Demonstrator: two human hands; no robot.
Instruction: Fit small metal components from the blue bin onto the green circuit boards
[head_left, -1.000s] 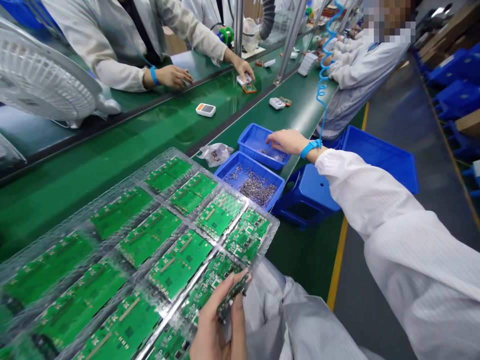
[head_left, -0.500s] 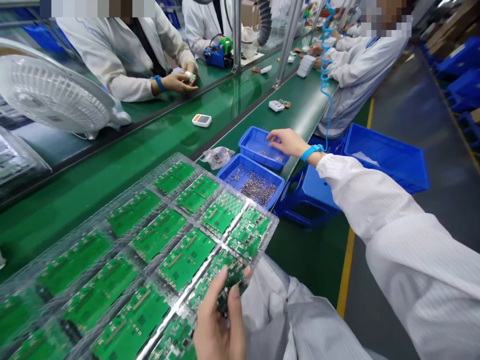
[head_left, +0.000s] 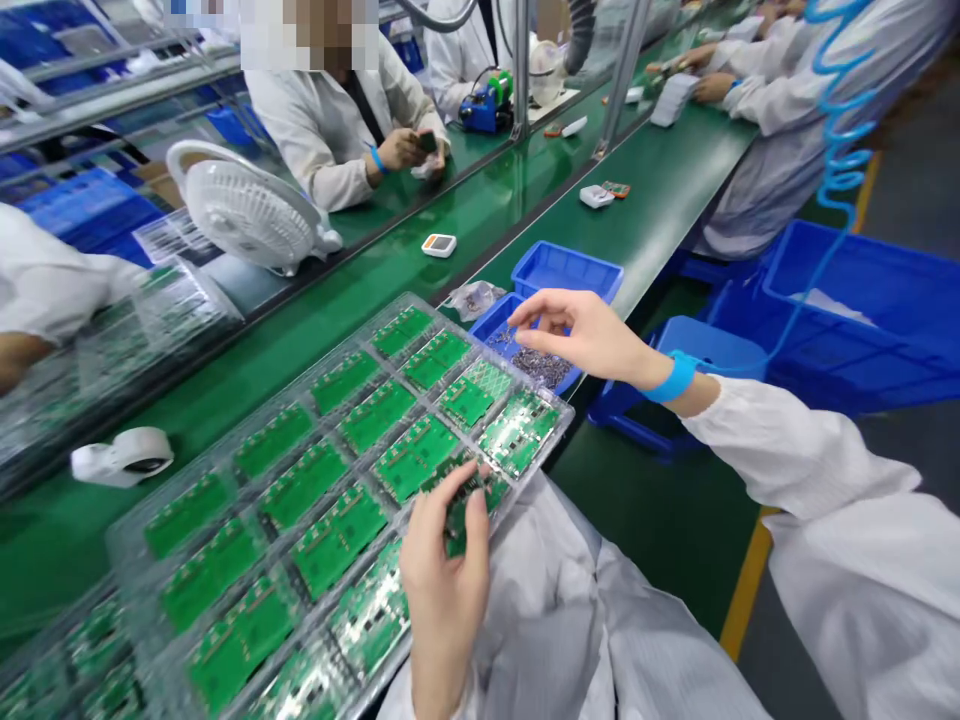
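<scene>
Green circuit board gripped by closed fingers of left hand — just over clear plastic tray.
Right hand hangs with fingertips pinched together above blue plastic bin of small metal parts — whether it holds one, I cannot tell. Tray rests on green conveyor belt.

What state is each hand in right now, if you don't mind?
Left hand: holding a green circuit board.
Right hand: pinched over a blue bin; anything held cannot be told.
</scene>
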